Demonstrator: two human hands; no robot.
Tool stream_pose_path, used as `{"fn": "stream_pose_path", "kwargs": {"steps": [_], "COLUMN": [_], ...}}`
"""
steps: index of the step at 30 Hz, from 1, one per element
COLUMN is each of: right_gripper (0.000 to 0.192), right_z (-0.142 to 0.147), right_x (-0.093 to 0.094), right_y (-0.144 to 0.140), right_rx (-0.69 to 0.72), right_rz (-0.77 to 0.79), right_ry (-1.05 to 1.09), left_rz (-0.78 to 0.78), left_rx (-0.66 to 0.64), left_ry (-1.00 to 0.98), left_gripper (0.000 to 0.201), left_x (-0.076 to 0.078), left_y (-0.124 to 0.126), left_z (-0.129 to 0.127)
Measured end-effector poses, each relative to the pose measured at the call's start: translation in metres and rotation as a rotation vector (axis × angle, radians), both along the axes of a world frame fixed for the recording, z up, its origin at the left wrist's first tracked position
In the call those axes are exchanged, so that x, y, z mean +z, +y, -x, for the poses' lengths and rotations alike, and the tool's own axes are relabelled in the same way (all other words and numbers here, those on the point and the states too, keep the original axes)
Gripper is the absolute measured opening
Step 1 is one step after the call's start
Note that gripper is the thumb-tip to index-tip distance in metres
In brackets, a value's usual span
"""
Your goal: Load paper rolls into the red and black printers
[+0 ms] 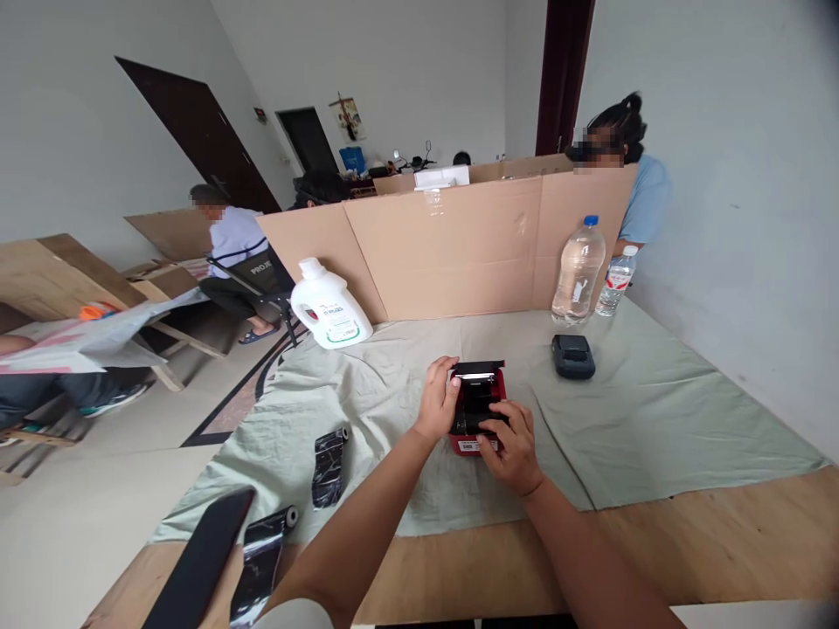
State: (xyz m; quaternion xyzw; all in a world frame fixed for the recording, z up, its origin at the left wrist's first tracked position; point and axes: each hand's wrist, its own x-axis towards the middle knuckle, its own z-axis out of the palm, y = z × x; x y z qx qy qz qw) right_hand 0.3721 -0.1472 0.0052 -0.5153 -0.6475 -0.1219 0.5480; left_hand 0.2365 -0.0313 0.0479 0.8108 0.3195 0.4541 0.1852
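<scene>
A small red label printer point(473, 447) with a black interior stands on the cloth in front of me, its black lid point(481, 368) raised at the far side. My left hand point(438, 400) grips its left side, with the thumb at the inner edge. Over the near right corner my right hand point(512, 445) is curled, fingers on a black part in the opening and thumb against the front wall. Whether that black part is loose cannot be made out. To the left lie two partly unrolled black glossy rolls, a farther roll point(329, 472) and a nearer roll point(262, 559).
A long dark flat object point(200, 559) lies at the front left. A black portable device point(572, 357), a large bottle point(579, 275) and a small bottle point(616, 284) stand right. A white jug point(331, 306) leans near the cardboard screen point(452, 253). Several people sit beyond.
</scene>
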Motion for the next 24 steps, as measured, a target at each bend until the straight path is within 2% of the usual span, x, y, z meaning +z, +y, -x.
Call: {"fn": "stream_pose_path", "kwargs": {"steps": [5,9,12,16,20,24], "right_gripper": [0.013,0.036,0.051,0.06,0.06,0.063], "right_z": [0.0,0.0,0.002,0.001,-0.002,-0.001], "right_x": [-0.003,-0.008,-0.01,-0.008,-0.004,-0.008], "right_y": [0.004,0.01,0.011,0.011,0.011,0.01], "right_rx": [-0.009,0.0,-0.069,-0.152,-0.138,-0.086], "right_rz": [0.034,0.024,0.048,0.107,0.156,0.183], "right_ry": [-0.032,-0.028,-0.048,-0.1,-0.096,-0.034], "left_rz": [-0.034,-0.084,-0.122,-0.125,-0.098,0.116], "left_rx": [0.009,0.07,0.122,0.177,0.174,0.131], "left_ry": [-0.046,-0.066,-0.118,-0.13,-0.141,-0.25], "left_gripper": [0.044,0.041,0.041,0.039,0.037,0.04], "left_x": [-0.029,-0.048,-0.058,-0.064,-0.062,-0.061], "left_y": [-0.038,-0.047,-0.047,-0.047,-0.049,-0.052], "left_z": [0.012,0.011,0.006,0.003,0.003,0.002]}}
